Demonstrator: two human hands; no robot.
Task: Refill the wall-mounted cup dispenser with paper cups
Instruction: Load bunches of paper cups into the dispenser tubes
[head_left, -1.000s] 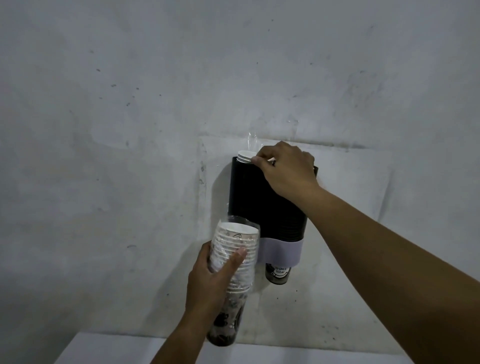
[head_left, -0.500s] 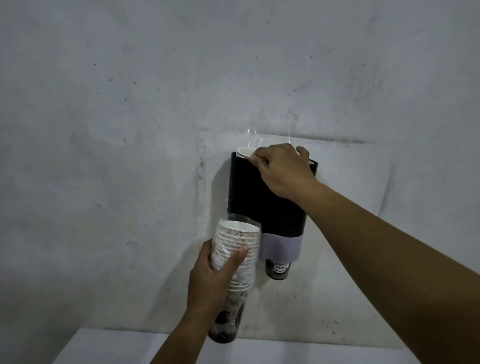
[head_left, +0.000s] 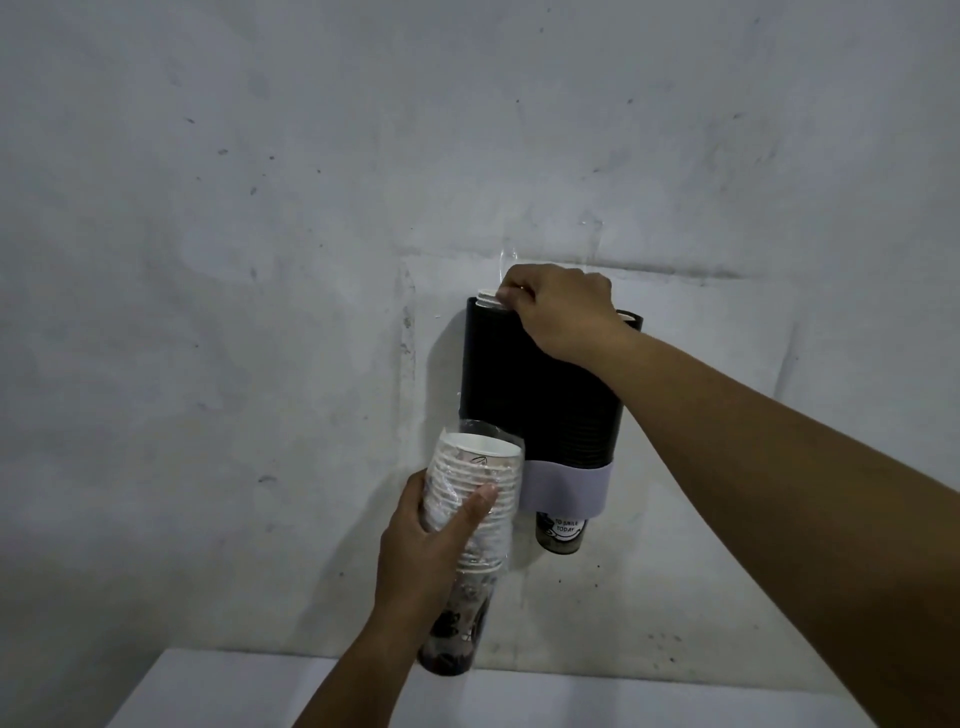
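Black wall-mounted cup dispenser (head_left: 540, 395), at centre on the grey wall (head_left: 260, 208), with white cup rims (head_left: 487, 297) showing at its top and one printed cup (head_left: 560, 532) protruding at 6 o'clock. Right hand (head_left: 563, 312) pinches the rims at 12 o'clock; left hand (head_left: 431, 545), at 7 o'clock, grasps a plastic-wrapped stack of paper cups (head_left: 475, 499) above the white bench (head_left: 467, 701).

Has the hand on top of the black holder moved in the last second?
Barely. The right hand stays at the top rim of the black dispenser, fingers on the white cup rims; no clear shift against the dispenser.
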